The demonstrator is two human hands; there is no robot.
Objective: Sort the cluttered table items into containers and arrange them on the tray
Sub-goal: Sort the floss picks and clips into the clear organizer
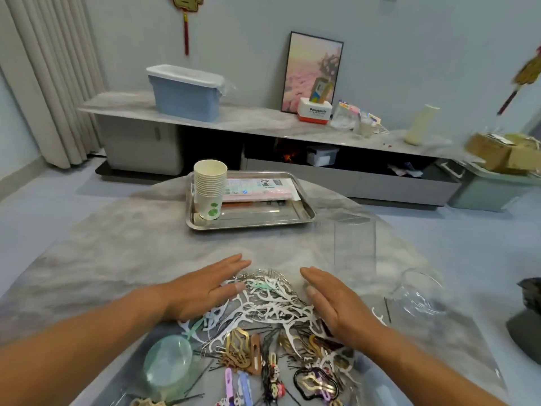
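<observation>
Floss picks (272, 300) white, tangled w/ hair clips (243, 347).

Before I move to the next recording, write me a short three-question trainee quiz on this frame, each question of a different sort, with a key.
1. True or false: the stack of paper cups stands on the metal tray.
2. Multiple choice: what is the left hand doing? A) gripping a cup B) lying flat with straight fingers at the edge of the pile of white floss picks C) lifting the tray
3. Fill in: the right hand flanks the pile with its fingers ____.

Key: 1. True. 2. B. 3. Straight; it holds nothing.
</observation>
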